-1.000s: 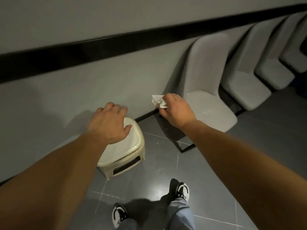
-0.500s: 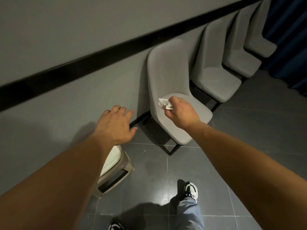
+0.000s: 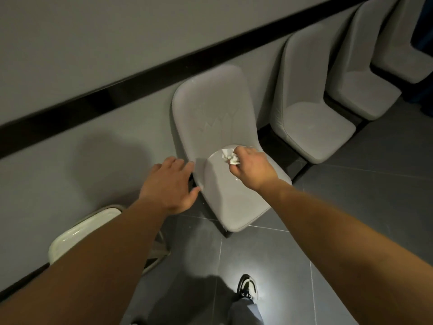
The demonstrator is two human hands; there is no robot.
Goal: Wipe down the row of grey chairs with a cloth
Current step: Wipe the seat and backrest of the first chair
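Note:
A row of grey chairs runs along the wall toward the upper right. The nearest grey chair [image 3: 225, 195] stands in the middle of the view, its backrest marked with faint streaks. My right hand [image 3: 251, 168] grips a crumpled white cloth [image 3: 230, 156] over the back part of this chair's seat. My left hand [image 3: 169, 184] hovers with straight fingers at the seat's left edge, fingertips about touching it. A second grey chair [image 3: 311, 127] and a third grey chair [image 3: 360, 90] follow to the right.
A cream plastic bin [image 3: 77, 233] with a lid stands by the wall at the lower left, partly under my left forearm. A black rail [image 3: 117, 86] runs along the grey wall. My shoe [image 3: 247, 287] is on the dark tiled floor.
I have stepped right, away from the bin, toward the first chair. My right hand carried the cloth over the seat, and my left hand left the bin lid and reached the seat's left edge.

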